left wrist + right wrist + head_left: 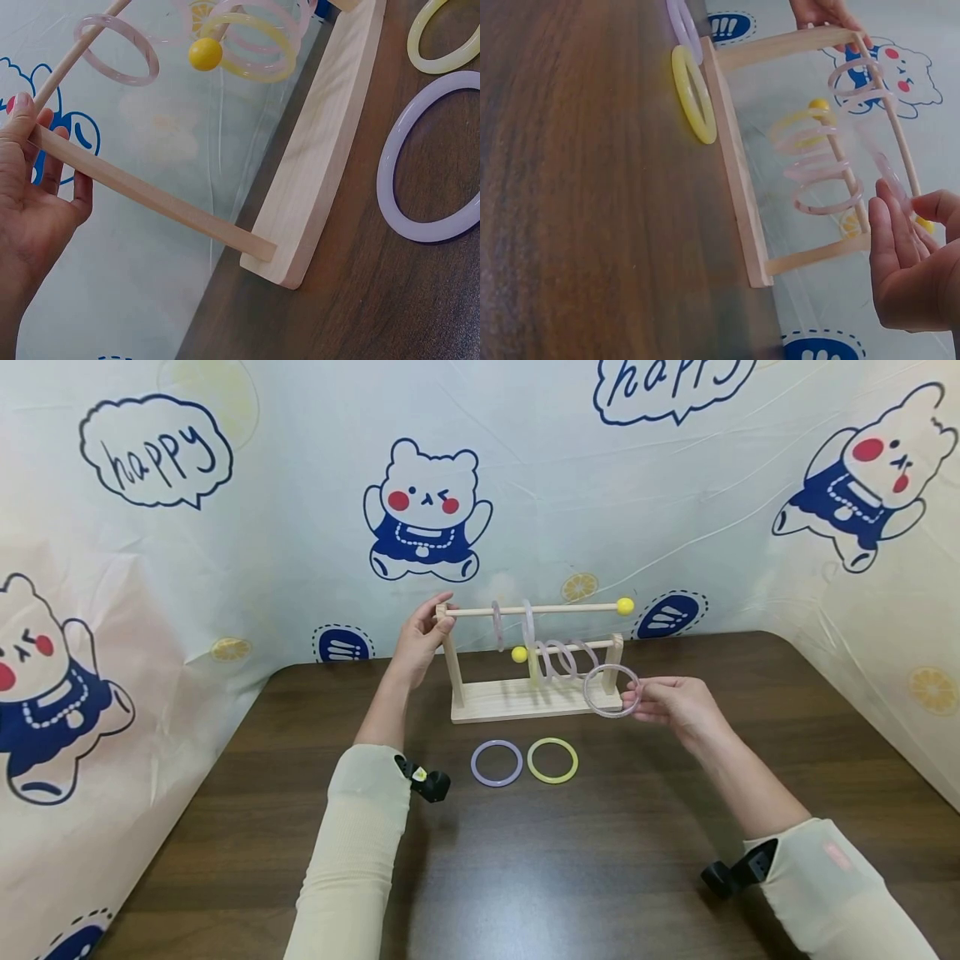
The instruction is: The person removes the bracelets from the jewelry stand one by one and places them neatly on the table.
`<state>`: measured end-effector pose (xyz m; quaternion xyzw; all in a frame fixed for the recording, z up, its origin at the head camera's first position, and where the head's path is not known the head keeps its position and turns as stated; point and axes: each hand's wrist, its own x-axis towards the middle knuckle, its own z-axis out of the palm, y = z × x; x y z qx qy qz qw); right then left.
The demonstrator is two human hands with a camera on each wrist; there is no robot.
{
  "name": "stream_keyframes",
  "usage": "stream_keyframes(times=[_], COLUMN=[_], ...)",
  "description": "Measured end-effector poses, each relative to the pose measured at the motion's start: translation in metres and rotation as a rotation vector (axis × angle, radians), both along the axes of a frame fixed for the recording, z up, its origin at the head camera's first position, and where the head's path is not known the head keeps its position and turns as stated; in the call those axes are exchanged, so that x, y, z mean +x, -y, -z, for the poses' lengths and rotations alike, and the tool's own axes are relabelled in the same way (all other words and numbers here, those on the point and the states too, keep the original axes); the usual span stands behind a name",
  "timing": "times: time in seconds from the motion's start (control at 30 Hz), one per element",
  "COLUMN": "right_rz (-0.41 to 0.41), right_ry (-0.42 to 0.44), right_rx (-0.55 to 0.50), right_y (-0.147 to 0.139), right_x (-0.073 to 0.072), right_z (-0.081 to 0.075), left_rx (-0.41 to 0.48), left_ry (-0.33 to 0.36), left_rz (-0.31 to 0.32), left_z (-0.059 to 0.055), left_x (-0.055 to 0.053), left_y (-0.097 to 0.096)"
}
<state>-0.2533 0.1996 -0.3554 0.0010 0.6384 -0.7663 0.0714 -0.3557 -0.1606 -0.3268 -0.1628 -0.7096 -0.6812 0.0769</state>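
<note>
A wooden bangle stand [487, 703] has an upper and a lower rod, each ending in a yellow ball. My left hand [422, 642] grips the top of its left post [150, 180], with the thumb in front. Between thumb and fingers my right hand [678, 706] pinches a pale pink bangle [611, 716], held before the stand's right end, apart from the rods in the head view. Two pale bangles hang on the upper rod [570, 608]. Several pinkish bangles and a yellow bangle [281, 71] hang on the lower rod.
A purple bangle [497, 784] and a yellow-green bangle [552, 781] lie flat on the dark wooden table [525, 860] in front of the stand. Behind the table's far edge hangs a printed curtain [300, 543] with bear drawings.
</note>
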Motion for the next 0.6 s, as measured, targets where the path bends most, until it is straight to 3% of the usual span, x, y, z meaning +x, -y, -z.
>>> stream_keyframes(times=[0.6], right_rz=[-0.145], right_ry=[0.070], right_rx=[0.127], right_y=[-0.005], right_x=[-0.004], right_z=[0.018], left_rx=[0.006], left_ry=[0.014], left_rz=[0.005], left_z=[0.001], left_x=[-0.001], left_y=[0.001])
